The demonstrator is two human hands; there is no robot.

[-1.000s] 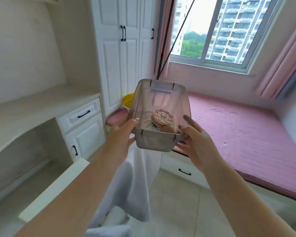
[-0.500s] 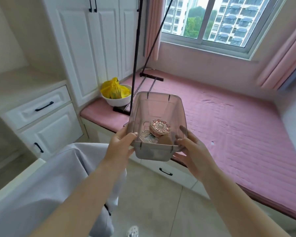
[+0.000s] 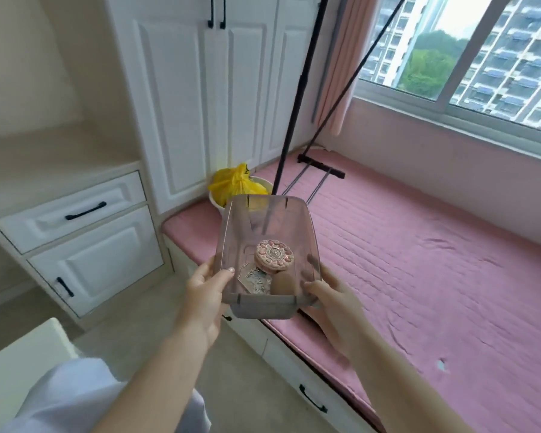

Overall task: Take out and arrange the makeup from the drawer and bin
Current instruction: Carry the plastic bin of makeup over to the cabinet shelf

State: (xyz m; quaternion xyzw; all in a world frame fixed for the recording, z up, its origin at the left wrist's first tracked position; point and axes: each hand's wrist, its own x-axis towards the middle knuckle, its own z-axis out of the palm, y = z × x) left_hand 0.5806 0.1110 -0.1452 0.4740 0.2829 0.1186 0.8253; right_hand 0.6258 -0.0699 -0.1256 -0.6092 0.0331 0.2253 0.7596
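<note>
Both hands are gripping a translucent plastic bin [image 3: 267,254] in mid-air above the pink mattress [image 3: 419,270] edge — the left hand [image 3: 205,295] clasping its left wall, the right hand [image 3: 334,303] its right. Inside are lying a round pink compact [image 3: 274,256] and a silvery compact [image 3: 255,281].

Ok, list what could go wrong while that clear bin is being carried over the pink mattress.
1. The clear bin has no lid and tilts; the round compact and the silver item could slide or spill out.
2. The left hand and right hand grip only its near end, so the far end may dip.
3. The black stand on the mattress stands just ahead; the bin might knock it.
</note>
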